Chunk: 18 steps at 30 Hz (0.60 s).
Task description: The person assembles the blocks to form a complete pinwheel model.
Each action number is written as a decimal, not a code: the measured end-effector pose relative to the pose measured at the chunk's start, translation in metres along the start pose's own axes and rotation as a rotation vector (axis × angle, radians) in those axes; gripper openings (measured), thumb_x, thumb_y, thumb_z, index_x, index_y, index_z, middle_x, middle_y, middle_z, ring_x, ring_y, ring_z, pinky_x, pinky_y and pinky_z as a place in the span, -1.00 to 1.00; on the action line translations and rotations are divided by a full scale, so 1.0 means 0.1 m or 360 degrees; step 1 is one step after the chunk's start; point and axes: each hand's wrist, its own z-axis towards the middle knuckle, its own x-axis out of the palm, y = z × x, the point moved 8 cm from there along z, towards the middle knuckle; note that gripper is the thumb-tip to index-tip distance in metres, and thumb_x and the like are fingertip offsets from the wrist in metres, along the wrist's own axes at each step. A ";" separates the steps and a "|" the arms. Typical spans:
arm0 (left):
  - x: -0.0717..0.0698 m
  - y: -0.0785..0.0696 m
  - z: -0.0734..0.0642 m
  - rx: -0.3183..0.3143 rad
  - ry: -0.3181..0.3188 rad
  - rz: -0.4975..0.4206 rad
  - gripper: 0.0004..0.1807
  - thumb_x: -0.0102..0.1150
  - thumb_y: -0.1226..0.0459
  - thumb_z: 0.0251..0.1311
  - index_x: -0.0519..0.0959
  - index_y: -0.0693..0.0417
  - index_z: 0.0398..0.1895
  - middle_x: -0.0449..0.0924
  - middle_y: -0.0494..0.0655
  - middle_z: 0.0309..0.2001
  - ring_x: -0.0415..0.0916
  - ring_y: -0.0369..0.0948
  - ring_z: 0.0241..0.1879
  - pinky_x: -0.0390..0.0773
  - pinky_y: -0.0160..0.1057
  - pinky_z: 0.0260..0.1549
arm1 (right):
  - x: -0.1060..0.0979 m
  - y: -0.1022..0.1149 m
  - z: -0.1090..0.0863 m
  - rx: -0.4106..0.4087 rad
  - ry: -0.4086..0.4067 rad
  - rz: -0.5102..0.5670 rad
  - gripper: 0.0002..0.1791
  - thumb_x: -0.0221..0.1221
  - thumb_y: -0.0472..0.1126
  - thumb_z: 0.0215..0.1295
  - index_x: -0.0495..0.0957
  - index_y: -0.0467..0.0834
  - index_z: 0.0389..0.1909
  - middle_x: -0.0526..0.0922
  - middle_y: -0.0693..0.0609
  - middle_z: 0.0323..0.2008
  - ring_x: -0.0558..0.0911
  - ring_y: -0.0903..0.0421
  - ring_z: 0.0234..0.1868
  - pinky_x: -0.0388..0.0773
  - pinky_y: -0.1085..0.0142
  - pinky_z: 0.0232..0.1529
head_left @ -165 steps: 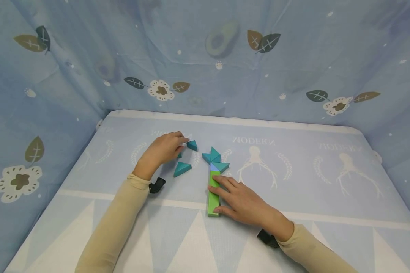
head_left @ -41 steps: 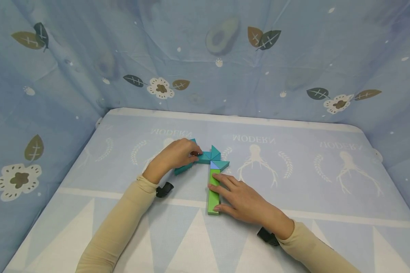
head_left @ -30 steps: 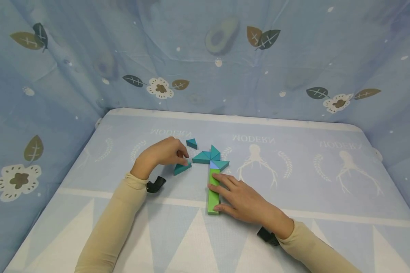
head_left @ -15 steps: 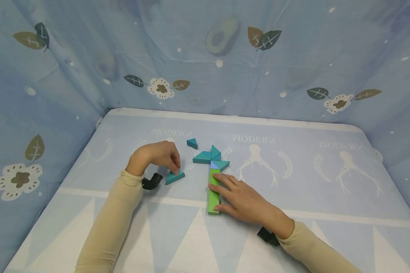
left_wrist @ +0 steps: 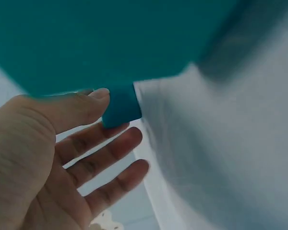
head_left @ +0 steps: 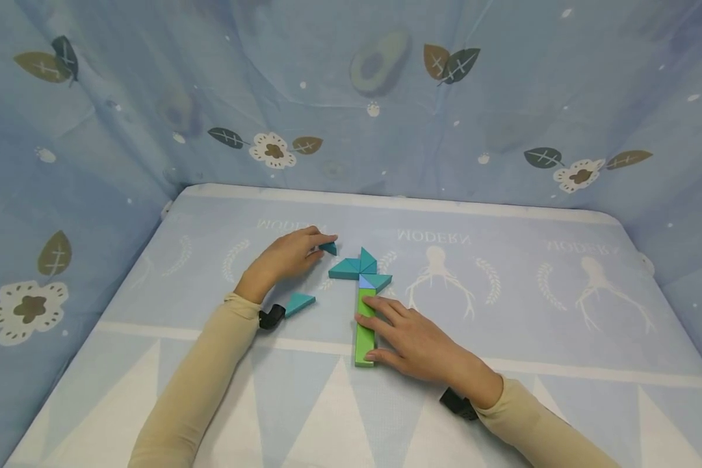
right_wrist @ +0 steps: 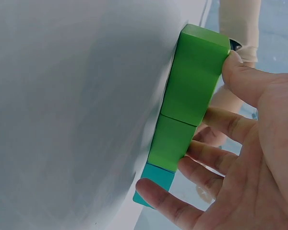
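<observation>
My left hand pinches a small teal triangular block between thumb and index finger on the far side of the table; the other fingers are spread in the left wrist view. A larger teal triangular block lies nearer, beside the left wrist, and looms large in the left wrist view. My right hand lies along a row of two green blocks, its fairly straight fingers and thumb touching them. Beyond the row sit a blue triangle and several teal triangles, joined edge to edge in a pinwheel-like shape.
A pale blue and white patterned cloth covers the table. Blue printed curtains rise behind it and at both sides. Black wrist cameras sit under each wrist, the left one close to the loose teal triangle.
A teal triangle has joined the left of the shape. My left hand then shifted the larger loose triangle nearer and leftward, released it and reached the small far one. The right hand stays put.
</observation>
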 end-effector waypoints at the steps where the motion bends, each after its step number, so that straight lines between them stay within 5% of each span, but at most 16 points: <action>1: -0.01 0.01 0.00 -0.0005 -0.0005 -0.0007 -0.55 0.15 0.31 0.35 0.49 -0.01 0.31 0.58 0.04 0.08 0.57 -0.06 -0.02 0.58 -0.04 -0.02 | 0.00 0.00 0.00 -0.0002 -0.0003 -0.0001 -0.34 0.10 0.22 0.36 0.36 0.02 0.39 0.17 -0.05 0.48 0.25 -0.05 0.46 0.54 -0.04 0.13; 6: -0.10 0.11 -0.05 -0.0041 0.0031 -0.0135 -0.68 0.23 0.36 0.27 0.65 0.08 0.08 0.70 0.00 -0.02 0.62 -0.11 -0.10 0.60 -0.10 -0.06 | 0.00 0.00 0.01 -0.0005 0.0001 -0.0014 -0.34 0.09 0.22 0.37 0.35 0.02 0.40 0.17 -0.04 0.48 0.25 -0.04 0.46 0.54 -0.03 0.14; 13: -0.17 0.12 -0.21 -0.0041 0.0351 -0.0339 -0.75 0.34 0.38 0.14 0.72 0.14 -0.09 0.72 -0.08 -0.28 0.58 -0.25 -0.34 0.59 -0.26 -0.31 | 0.00 0.00 0.00 0.0004 0.0021 -0.0013 -0.34 0.08 0.22 0.37 0.34 0.03 0.41 0.16 -0.03 0.49 0.24 -0.03 0.46 0.53 -0.05 0.14; 18: -0.16 0.08 -0.24 -0.0044 0.0457 -0.0399 -0.78 0.37 0.37 0.11 0.72 0.14 -0.15 0.73 -0.10 -0.31 0.58 -0.27 -0.36 0.59 -0.26 -0.32 | 0.00 0.00 0.00 0.0017 0.0026 0.0004 -0.34 0.08 0.22 0.37 0.34 0.03 0.41 0.15 -0.03 0.49 0.23 -0.04 0.46 0.52 -0.06 0.15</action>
